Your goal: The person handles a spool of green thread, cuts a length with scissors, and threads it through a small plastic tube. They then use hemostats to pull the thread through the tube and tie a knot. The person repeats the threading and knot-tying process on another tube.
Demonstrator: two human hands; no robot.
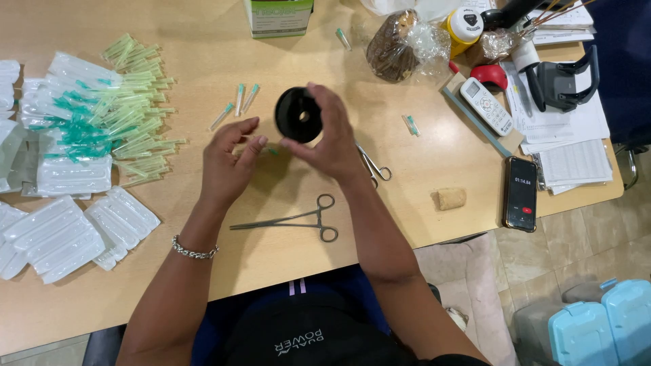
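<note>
My right hand (332,139) grips a black round spool (298,115) with a hole in its middle, holding it upright above the wooden table (203,257). My left hand (227,163) hovers just left of the spool with thumb and fingers curled and nothing visible in them. A metal clamp with ring handles (298,220) lies on the table in front of my hands. A second metal clamp (373,166) lies partly under my right wrist.
A pile of green-capped needles (132,108) and white sealed packets (61,230) fills the left side. Loose needles (241,102) lie near the spool. A cork (450,198), a phone (521,194), a white remote (486,106), papers (569,129) and a wrapped brown lump (393,47) sit on the right.
</note>
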